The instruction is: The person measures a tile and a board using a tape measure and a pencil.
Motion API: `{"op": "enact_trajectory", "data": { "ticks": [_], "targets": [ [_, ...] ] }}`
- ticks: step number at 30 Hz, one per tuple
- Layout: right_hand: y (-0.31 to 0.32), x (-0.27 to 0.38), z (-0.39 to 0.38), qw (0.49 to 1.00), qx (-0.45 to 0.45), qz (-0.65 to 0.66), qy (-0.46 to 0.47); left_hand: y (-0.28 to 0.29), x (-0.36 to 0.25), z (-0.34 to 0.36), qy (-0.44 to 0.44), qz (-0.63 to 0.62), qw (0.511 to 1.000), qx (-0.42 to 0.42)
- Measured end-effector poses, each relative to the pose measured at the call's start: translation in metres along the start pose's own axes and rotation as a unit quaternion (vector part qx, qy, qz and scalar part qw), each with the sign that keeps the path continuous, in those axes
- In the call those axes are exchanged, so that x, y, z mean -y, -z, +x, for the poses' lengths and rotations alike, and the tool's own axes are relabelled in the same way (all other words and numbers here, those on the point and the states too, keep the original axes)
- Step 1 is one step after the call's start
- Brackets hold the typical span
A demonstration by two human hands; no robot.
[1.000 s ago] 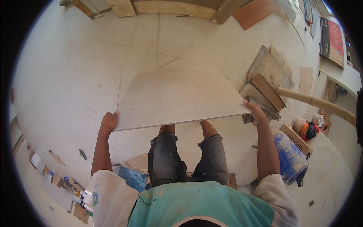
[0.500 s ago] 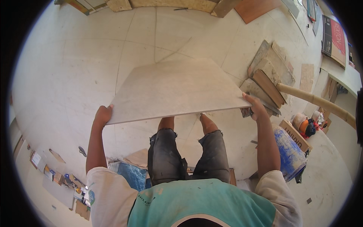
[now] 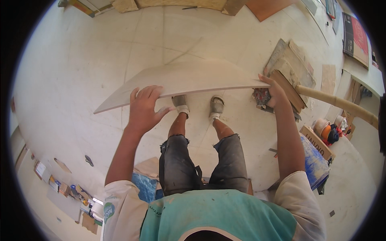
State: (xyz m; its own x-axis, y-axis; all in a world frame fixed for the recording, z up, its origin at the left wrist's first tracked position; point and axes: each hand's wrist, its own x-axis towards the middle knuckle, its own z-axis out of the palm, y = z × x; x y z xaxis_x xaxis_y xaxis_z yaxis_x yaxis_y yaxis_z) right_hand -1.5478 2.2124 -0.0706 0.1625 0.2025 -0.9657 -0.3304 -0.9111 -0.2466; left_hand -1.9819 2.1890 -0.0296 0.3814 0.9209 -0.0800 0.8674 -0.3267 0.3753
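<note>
A large pale grey tile (image 3: 193, 78) is in front of my legs, seen at a steep slant with its near edge toward me. My right hand (image 3: 273, 90) is closed on its right corner, with the thumb on the upper face. My left hand (image 3: 145, 105) touches the near edge left of the middle. Its fingers lie over the edge, and the thumb sticks out to the right, off the tile. The tile's left corner extends past this hand, unheld. I cannot tell whether the far edge rests on the floor.
Stacked tile pieces and boards (image 3: 291, 68) lie on the right, beside a bamboo pole (image 3: 339, 104). A blue, white-smeared bucket (image 3: 315, 162) and a cardboard box (image 3: 317, 142) stand nearer. Wooden boards (image 3: 181, 4) line the far side. A blue sheet (image 3: 144, 186) lies by my left leg.
My left hand has left the tile's left corner and moved right along the near edge, its thumb now spread. The tile has tilted more steeply and its near edge is higher; my feet now show.
</note>
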Motion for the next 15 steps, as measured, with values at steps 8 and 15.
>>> {"op": "enact_trajectory", "data": {
  "ticks": [8,15],
  "targets": [
    [0.003,0.007,0.011,0.985,0.106,0.076,0.116,-0.037,0.02,0.041,-0.042,0.063,0.982,-0.174],
    [0.021,-0.071,0.09,0.983,0.118,-0.045,0.13,-0.046,0.047,0.075,-0.094,0.159,0.948,-0.26]
  ]
}}
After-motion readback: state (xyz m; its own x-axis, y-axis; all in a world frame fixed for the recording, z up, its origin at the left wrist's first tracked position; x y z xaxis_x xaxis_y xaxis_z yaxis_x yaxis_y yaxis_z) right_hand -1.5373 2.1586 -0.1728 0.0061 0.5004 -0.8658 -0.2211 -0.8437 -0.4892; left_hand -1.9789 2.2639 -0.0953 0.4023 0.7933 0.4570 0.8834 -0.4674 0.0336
